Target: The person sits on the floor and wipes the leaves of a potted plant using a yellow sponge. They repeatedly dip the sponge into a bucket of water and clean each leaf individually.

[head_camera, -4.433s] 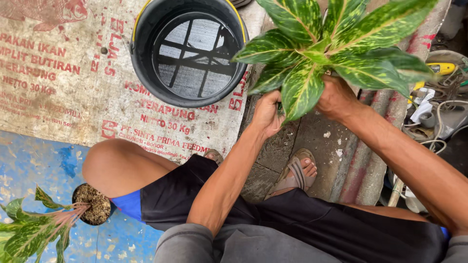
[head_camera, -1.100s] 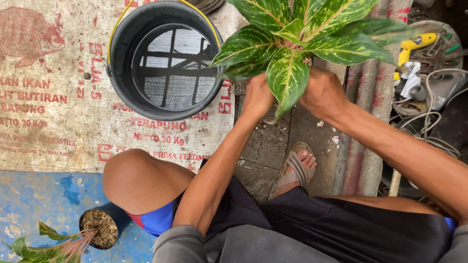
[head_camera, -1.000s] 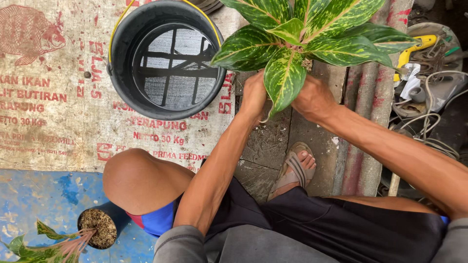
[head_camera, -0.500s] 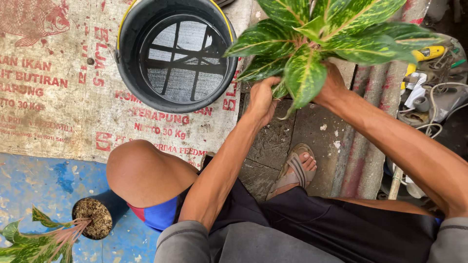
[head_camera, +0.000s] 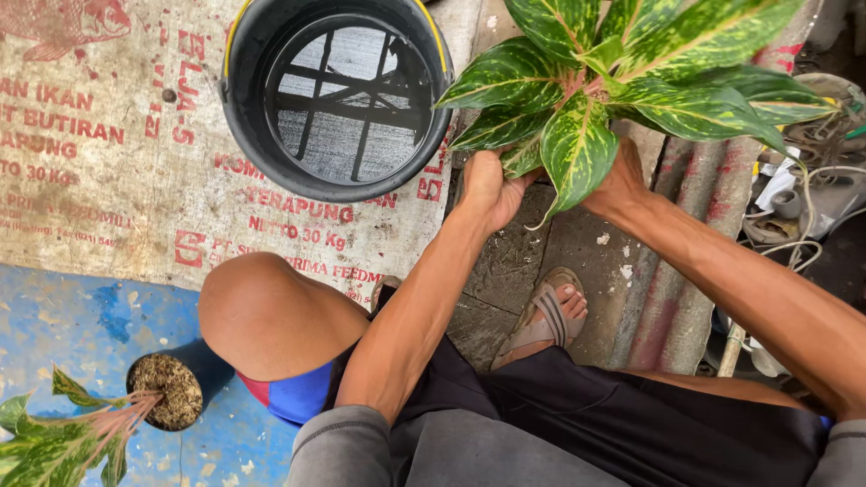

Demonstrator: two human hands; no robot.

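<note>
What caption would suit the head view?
Both hands, left hand and right hand, grip a variegated leafy plant beside a black bucket.

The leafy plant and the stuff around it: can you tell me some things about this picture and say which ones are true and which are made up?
1. Both hands are under the green-and-yellow plant. True: the left hand and right hand are at its base.
2. The black bucket is full of soil. False: it holds no soil; a grid pattern shows inside.
3. A small potted plant stands at lower left on the blue floor. True.
4. The person is barefoot. False: a sandal is on the foot in view.
5. The bucket sits on a printed sack. True.
</note>
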